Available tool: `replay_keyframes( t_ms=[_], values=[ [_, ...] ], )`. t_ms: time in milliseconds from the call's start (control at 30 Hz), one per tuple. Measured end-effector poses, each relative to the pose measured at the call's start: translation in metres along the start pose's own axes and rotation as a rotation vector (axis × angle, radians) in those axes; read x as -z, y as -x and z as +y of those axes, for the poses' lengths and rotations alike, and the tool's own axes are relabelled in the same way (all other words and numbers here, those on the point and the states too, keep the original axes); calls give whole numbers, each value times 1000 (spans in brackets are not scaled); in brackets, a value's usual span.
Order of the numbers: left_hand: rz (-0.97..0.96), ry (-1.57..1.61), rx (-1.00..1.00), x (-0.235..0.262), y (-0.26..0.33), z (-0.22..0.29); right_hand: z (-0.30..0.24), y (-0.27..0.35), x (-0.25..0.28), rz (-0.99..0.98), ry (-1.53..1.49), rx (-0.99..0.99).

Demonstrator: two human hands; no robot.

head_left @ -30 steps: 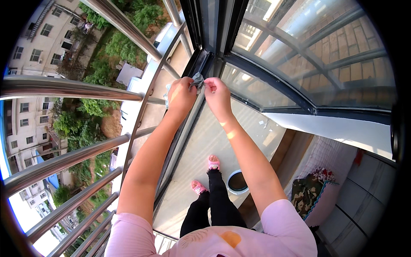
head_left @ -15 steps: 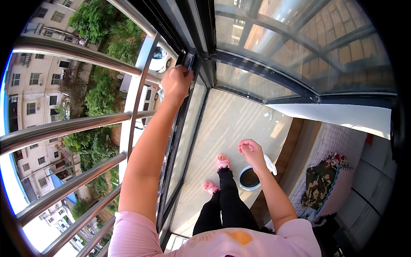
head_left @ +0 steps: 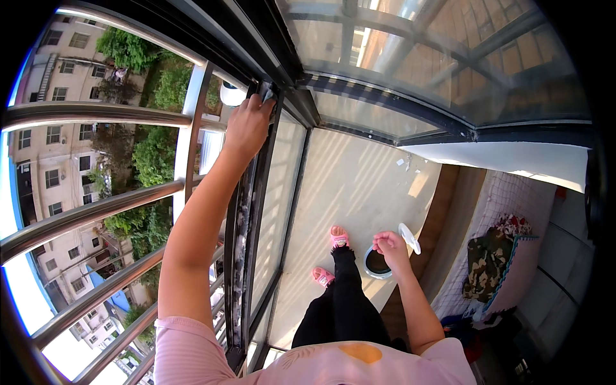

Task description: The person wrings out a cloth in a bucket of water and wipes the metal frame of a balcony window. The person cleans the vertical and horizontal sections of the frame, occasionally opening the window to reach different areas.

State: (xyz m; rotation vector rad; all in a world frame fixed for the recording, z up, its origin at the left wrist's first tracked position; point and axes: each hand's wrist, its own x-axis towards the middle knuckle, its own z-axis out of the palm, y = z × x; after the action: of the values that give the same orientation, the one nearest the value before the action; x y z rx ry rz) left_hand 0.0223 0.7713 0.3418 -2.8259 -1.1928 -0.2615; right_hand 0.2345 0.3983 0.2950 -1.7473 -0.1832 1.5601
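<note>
I am looking at the left hand (head_left: 247,128), which is reaching far up to the top corner of the dark window frame (head_left: 256,212). Its fingers are closing together on a small pale cloth (head_left: 268,96) and are pressing this cloth against the frame, just under the upper rail. The cloth is sitting at the far end of the frame, mostly hidden by the fingers, so I am seeing only a little corner of it.

The right hand (head_left: 389,246) is hanging low on the right side, near the person's legs. Its fingers are curling loosely and I cannot tell whether they are holding something. Just beside this hand, on the floor, a round bucket (head_left: 377,263) with a dark inside is standing, and a white lid (head_left: 409,237) is lying tilted close to its right side.

On the left of the frame, shiny metal bars (head_left: 96,208) are crossing the view, and behind them trees and apartment buildings are showing well below. The person's feet in pink slippers (head_left: 338,236) are standing on the pale balcony floor (head_left: 359,173), near the bucket. At the far right a patterned cloth heap (head_left: 491,253) is lying against the tiled wall.
</note>
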Motion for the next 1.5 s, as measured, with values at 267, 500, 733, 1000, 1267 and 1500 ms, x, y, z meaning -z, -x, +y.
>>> replay_keyframes(
  t_ms=[267, 500, 733, 1000, 1267, 1500],
  values=[
    [-181, -242, -223, 12, -31, -14, -1, 2, -6, -49, -39, 8],
    [-254, 22, -159, 20, -2, -11, 2, 12, -7, -47, -30, -35],
    [-175, 105, -51, 26, 71, 7, 11, 18, -16, -83, -41, -40],
    [-173, 146, -29, 43, 137, 19, -14, 3, -73, -236, 159, 144],
    [31, 574, 435, 54, 174, 43, -129, -46, -198, -294, 803, 1545],
    [71, 557, 622, 49, 168, 46, -140, -72, -218, -88, 1395, 1840]
  ],
)
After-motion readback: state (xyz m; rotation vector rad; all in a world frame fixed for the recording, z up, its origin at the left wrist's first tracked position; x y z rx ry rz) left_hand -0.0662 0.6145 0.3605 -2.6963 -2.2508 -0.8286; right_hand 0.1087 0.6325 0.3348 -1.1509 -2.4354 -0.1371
